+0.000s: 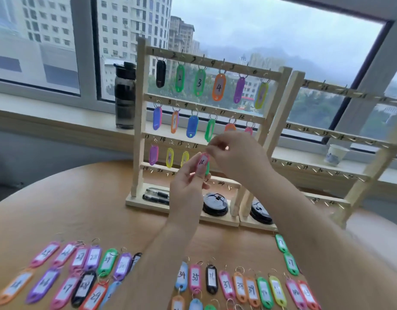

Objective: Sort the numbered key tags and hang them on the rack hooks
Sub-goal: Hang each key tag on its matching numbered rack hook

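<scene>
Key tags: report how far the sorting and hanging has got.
Done: the left rack carries tags on its top two rows and three on the third. In hand: a pink tag marked 16, with left hand at its body and right hand at its ring end, in front of the third row. Left: many tags on the table, and the right rack hangs bare.

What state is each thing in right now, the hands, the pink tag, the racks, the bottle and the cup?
Left hand: pinching the tag's lower end.
Right hand: fingers at the tag's top.
Pink plastic key tag marked 16: held up, not yet hung.
Near wooden rack: upper rows filled.
Far wooden rack: hooks bare.
Dark water bottle: upright, lid on.
White cup: upright on the sill.
</scene>
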